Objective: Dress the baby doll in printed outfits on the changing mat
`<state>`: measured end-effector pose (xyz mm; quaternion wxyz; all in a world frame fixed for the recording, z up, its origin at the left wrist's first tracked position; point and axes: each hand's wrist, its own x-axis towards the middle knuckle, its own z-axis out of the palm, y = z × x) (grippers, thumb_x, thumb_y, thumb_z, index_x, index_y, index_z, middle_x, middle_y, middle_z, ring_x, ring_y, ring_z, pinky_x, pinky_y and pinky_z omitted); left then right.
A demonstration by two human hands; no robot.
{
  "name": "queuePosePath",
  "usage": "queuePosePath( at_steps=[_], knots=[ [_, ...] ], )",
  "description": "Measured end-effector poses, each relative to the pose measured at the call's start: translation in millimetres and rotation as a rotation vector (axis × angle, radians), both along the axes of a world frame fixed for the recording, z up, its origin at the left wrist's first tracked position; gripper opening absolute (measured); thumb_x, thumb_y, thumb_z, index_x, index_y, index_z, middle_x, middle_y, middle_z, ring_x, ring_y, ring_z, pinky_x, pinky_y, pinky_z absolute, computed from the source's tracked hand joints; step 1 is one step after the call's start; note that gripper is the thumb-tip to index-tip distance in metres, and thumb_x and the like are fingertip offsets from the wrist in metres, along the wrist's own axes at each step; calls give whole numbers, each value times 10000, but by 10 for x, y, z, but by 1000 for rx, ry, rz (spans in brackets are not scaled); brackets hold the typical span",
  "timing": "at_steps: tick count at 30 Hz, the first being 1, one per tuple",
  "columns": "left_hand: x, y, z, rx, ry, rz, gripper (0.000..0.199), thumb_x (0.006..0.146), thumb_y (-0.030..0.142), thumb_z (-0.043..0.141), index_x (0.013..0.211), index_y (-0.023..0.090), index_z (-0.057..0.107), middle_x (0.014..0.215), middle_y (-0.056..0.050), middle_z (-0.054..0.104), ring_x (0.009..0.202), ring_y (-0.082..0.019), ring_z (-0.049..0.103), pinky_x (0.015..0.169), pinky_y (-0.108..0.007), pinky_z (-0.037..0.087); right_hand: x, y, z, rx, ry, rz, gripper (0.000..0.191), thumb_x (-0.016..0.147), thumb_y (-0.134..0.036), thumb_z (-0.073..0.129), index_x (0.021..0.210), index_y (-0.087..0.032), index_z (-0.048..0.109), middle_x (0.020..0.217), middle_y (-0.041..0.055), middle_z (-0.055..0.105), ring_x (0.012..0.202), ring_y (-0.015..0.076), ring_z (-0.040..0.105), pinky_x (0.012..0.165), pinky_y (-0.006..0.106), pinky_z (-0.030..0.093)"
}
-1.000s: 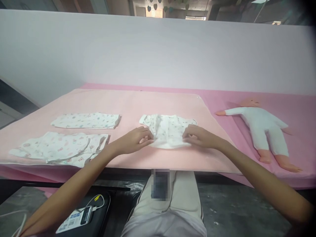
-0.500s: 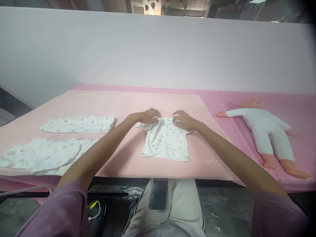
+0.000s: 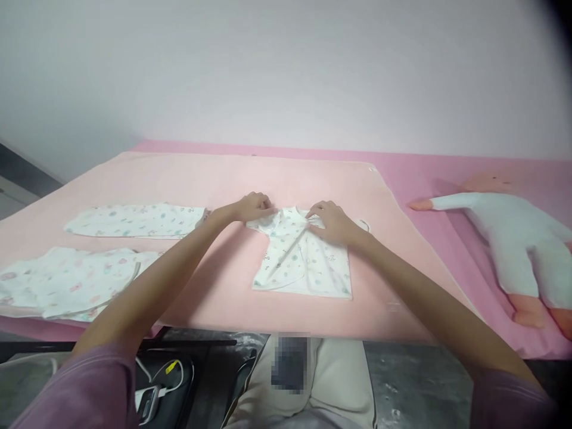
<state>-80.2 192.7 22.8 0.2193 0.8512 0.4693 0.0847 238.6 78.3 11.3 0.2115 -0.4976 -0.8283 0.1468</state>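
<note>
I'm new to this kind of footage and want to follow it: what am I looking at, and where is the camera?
There is no machine here, just a person's two bare hands. Every picture comes from one camera worn on the head, looking forward and down, so the arms reach away from you.

A small patterned baby shirt lies spread on a pale pink blanket. The left hand is at one sleeve and the right hand at the opposite shoulder; whether either pinches the cloth is hard to tell.

To the left lie two more patterned garments. To the right, a white-bodied doll lies on deeper pink cloth.
</note>
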Motion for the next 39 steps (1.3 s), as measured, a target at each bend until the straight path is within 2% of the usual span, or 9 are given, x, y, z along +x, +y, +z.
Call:
queuePosePath(
  at_steps=[3,7,13,17,22,27,30,33,39],
  knots=[
    [-168,8,38,-68,-53,98,484,878,716,681,817,240,623,939,-108,763,863,-284,722,746,-367,510,-141,104,23,-80,85,-7,236,1046,-475,686,1039,-252,764,1447,119,672,1413,376,565,1234,594,443],
    [-367,45,109,-123,-184,209,424,888,603,752,880,250,518,880,-61,706,780,-236,690,668,-329,481,-264,177,141,-274,273,-92,282,1106,-516,590,1083,-249,675,1267,98,762,1169,297,693,1012,457,570],
    [-392,46,60,-77,-164,252,313,968,456,763,1031,248,538,1058,-76,753,884,-236,718,719,-320,509,-353,174,239,-452,322,-57,433,967,-470,822,1287,-275,604,1243,56,787,982,221,732,857,342,544],
    [-194,-107,-32,121,4,303,147,1077,362,602,1135,229,582,1130,-127,781,1036,-322,733,905,-419,516,-354,226,226,-417,361,-259,362,995,-428,769,1267,-255,607,1177,46,792,933,204,733,814,321,527],
    [59,-665,26,429,38,224,286,1117,346,501,1302,190,654,1414,-182,725,1356,-409,606,1137,-565,426,-354,-70,188,-137,161,-351,346,969,-465,802,1181,-240,646,1191,71,770,1096,275,699,916,381,509],
    [117,-1709,67,409,-103,-185,392,1117,551,572,1310,222,663,1360,-117,710,1230,-331,639,1072,-502,477,-342,-850,107,80,114,-222,226,1039,-402,732,1177,-237,661,1151,82,745,1082,298,680,979,435,512],
    [57,-2128,-1,338,-59,-275,386,1072,537,671,1293,221,651,1333,-111,702,1187,-325,646,1019,-494,486,-379,-1261,20,59,60,-83,149,1061,-322,725,1178,-238,684,1145,78,742,1079,292,684,958,435,532],
    [-18,-2250,-91,309,-21,-272,281,1066,398,687,1284,224,653,1316,-103,706,1179,-318,645,1005,-486,490,-486,-1456,-95,70,-6,36,144,1074,-241,721,1216,-245,704,1200,83,720,1125,291,667,980,449,542],
    [-132,-2241,-241,480,15,-246,235,1120,296,608,1333,227,680,1323,-116,720,1149,-319,658,951,-473,525,-727,-1439,-89,199,-106,3,101,1154,-196,592,1105,-195,680,1148,96,705,1054,282,636,906,433,537]
  ],
)
